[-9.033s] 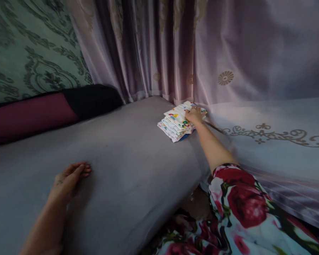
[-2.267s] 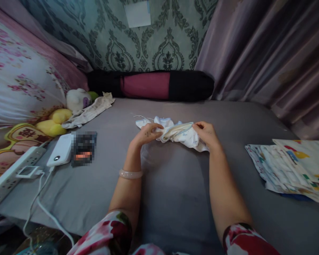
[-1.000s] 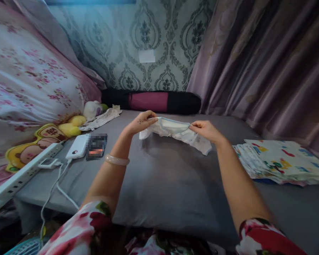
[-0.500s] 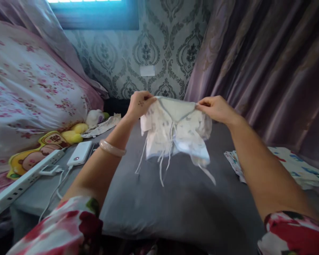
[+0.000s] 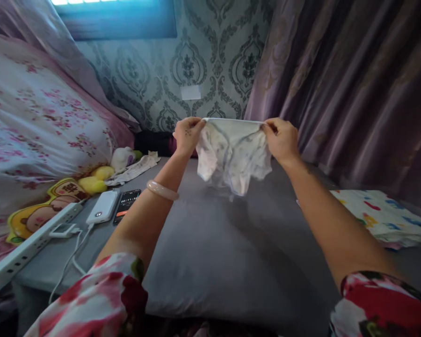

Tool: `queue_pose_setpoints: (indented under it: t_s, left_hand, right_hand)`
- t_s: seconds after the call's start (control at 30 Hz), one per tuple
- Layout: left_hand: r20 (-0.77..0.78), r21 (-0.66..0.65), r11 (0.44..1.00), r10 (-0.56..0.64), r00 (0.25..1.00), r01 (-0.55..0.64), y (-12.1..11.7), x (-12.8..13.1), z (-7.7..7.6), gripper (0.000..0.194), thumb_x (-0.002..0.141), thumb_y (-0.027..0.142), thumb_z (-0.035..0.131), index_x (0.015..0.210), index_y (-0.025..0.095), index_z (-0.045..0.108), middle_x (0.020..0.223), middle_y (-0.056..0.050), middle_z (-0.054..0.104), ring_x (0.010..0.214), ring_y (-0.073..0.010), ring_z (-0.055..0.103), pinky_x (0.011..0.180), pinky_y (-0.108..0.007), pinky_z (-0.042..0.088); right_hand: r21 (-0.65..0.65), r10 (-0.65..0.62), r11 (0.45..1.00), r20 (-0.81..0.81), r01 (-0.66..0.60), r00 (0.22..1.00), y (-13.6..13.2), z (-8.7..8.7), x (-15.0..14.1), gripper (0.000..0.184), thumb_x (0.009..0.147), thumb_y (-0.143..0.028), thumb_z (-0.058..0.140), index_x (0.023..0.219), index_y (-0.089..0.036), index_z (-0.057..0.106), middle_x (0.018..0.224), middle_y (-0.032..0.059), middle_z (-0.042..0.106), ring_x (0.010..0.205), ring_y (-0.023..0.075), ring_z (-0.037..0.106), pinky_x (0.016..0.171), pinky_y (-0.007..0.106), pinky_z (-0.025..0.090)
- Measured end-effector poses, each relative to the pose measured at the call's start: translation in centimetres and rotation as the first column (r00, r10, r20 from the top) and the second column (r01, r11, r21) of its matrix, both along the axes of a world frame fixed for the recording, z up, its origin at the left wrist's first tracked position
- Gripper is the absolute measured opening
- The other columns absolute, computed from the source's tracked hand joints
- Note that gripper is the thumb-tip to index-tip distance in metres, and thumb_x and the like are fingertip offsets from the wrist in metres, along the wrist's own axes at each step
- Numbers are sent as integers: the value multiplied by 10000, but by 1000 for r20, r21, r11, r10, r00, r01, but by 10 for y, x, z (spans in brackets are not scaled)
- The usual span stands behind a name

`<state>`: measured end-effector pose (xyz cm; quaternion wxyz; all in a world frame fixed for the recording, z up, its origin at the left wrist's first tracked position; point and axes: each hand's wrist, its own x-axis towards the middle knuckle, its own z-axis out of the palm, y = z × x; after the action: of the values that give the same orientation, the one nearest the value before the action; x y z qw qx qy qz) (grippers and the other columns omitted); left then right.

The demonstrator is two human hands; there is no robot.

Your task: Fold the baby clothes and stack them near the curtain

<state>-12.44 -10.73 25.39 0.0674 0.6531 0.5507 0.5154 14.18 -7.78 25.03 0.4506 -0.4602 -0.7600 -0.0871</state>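
Note:
A small white baby shirt (image 5: 247, 152) with faint prints and a grey-edged V neck hangs in the air above the grey-covered surface. My left hand (image 5: 189, 135) pinches its top edge at one shoulder. At the other shoulder my right hand (image 5: 282, 138) grips the same edge between thumb and fingers. The top edge is pulled straight between both hands. Motion blurs the lower hem, and the tie strings cannot be made out.
On the left lie a power strip (image 5: 35, 243), a white power bank (image 5: 103, 206), a phone (image 5: 127, 206) and yellow plush toys (image 5: 94, 180). Folded printed cloth (image 5: 382, 213) rests at the right on the grey sheet (image 5: 228, 262). A purple curtain (image 5: 337, 84) hangs at the right.
Both hands have risen slightly with the shirt. Its hem has swung up and bunched, and its top edge is tauter than before. More of the phone shows beside my left forearm.

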Motion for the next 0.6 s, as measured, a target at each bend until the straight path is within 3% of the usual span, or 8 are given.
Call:
queue_pose_setpoints:
  t_s: [0.13,0.27,0.33,0.37,0.47,0.5,0.53,0.6]
  left_hand:
    - [53,34,992,119,991,-121,4,15,-4,192,802,349,642,879,192,722,856,-39,720,992,-228,610,884,-342,402]
    - [155,47,982,173,973,-182,7,19,-9,201,856,354,588,918,202,702,932,-48,716,1100,-240,576,907,-354,387]
    - [198,60,993,88,976,-102,1,18,-7,182,834,348,628,901,193,697,902,-48,711,1086,-235,582,892,-343,404]
    - [228,69,997,11,974,-28,-4,16,-5,181,826,344,643,894,184,696,878,-45,705,1055,-229,596,875,-336,419]
    - [340,96,955,-297,892,282,-18,11,4,218,854,344,614,921,155,699,837,-37,681,925,-197,641,808,-320,468]
    - [377,89,928,-367,850,361,-20,10,7,233,863,344,599,933,147,701,832,-37,676,889,-190,649,790,-319,481]
    - [404,64,915,-389,828,399,-21,9,8,235,857,340,605,932,139,703,824,-40,674,861,-187,652,776,-321,491]
    - [407,-24,930,-326,853,367,-19,9,8,210,799,312,670,901,132,707,788,-44,675,839,-195,650,763,-327,500]
  right_hand:
    - [-80,32,997,85,-25,996,2,-9,-3,363,927,-497,509,918,-207,728,841,69,719,866,239,649,830,381,445]
    - [-57,-6,998,-61,3,998,-3,-12,-1,378,909,-512,541,931,-185,730,879,92,724,878,252,657,809,394,467]
    - [-150,107,981,-114,-124,988,-10,-7,6,393,861,-553,600,906,-186,731,857,83,722,839,245,658,761,379,487]
    - [-234,203,944,-134,-230,970,-14,-4,10,402,824,-576,639,891,-190,731,837,72,720,804,235,657,728,366,496]
    - [-447,400,758,-255,-474,880,-22,5,24,434,736,-608,719,918,-214,726,835,47,716,789,210,652,713,343,514]
    - [-454,404,735,-304,-504,863,-22,6,27,443,726,-606,727,930,-213,724,851,47,716,799,206,651,727,343,516]
    - [-439,383,745,-336,-502,861,-20,7,28,447,722,-601,730,930,-206,723,863,52,716,806,204,650,741,345,517]
    - [-387,295,833,-297,-397,908,-15,4,27,444,713,-598,731,871,-183,727,845,65,711,813,213,648,755,354,517]
